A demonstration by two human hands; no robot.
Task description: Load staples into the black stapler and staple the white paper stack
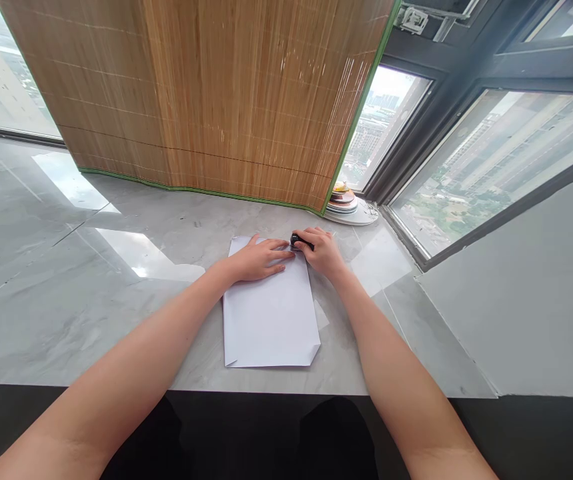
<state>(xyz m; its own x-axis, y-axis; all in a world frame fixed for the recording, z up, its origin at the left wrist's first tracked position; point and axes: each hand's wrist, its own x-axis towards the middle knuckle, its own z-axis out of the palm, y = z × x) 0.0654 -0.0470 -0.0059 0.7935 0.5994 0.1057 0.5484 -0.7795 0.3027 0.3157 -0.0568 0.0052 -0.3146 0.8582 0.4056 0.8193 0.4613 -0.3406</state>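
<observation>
Grey window ledge [26,333], left hand [260,260] fingers spread on white paper [272,320], right hand [323,251] fingers curled round small black tool [295,241].

White paper [271,320] lies flat on the grey marbled counter [181,213], its near right corner creased into a small triangle. From where I stand, a small black stapler-like tool [295,239], partly covered, sits at its far right corner.

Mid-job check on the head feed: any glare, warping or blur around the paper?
Head view: white glare patches on the glossy surface either side of the paper, whose edges read clearly; head view: wide-angle stretch, forearms looking enlarged toward the borders; head view: left hand and right hand fairly sharp, the small black object partly hidden.
</observation>
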